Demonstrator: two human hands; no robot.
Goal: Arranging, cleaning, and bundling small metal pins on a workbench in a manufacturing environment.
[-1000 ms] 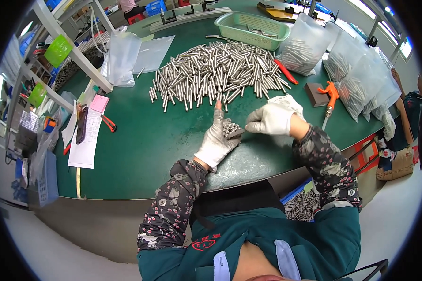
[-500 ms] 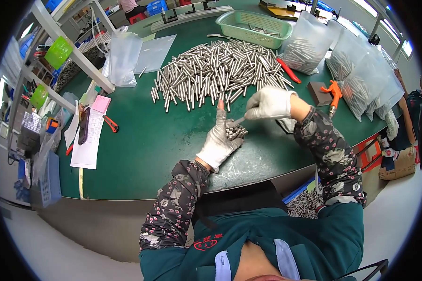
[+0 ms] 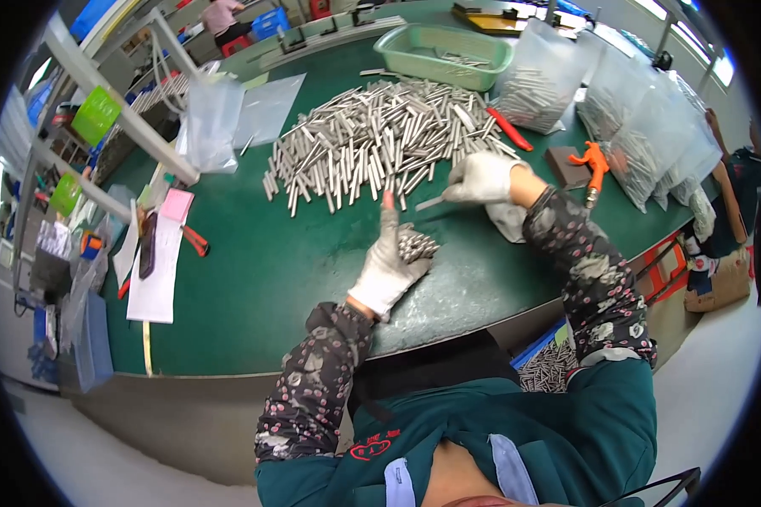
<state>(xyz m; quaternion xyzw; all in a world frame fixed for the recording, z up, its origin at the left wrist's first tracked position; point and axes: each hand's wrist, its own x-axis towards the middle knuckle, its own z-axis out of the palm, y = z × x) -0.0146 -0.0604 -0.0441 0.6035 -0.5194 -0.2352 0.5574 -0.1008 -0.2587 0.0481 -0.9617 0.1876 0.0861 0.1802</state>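
Observation:
My left hand (image 3: 380, 277), in a pale glove with a bare fingertip showing, is closed around a bundle of short metal pins (image 3: 416, 244). Their round ends face up, packed tightly together. To its right, my right hand (image 3: 482, 179), also gloved, pinches a slim grey rod (image 3: 429, 203) that points left, just above the bundle and apart from it. A greyish white cloth (image 3: 508, 221) lies under my right wrist. Just beyond both hands spreads a large heap of loose metal pins (image 3: 380, 139) on the green table (image 3: 245, 279).
Behind the heap stands a light green basket (image 3: 444, 55). Clear bags of pins (image 3: 537, 93) line the right side, near a red-handled tool (image 3: 510, 128), a dark block (image 3: 569, 167) and an orange air gun (image 3: 596, 167). Papers (image 3: 156, 275) and a phone (image 3: 149, 245) lie left.
My right hand has drawn the rod up and away from the bundle's ends. My left hand still holds the bundle. The whole view has shifted slightly.

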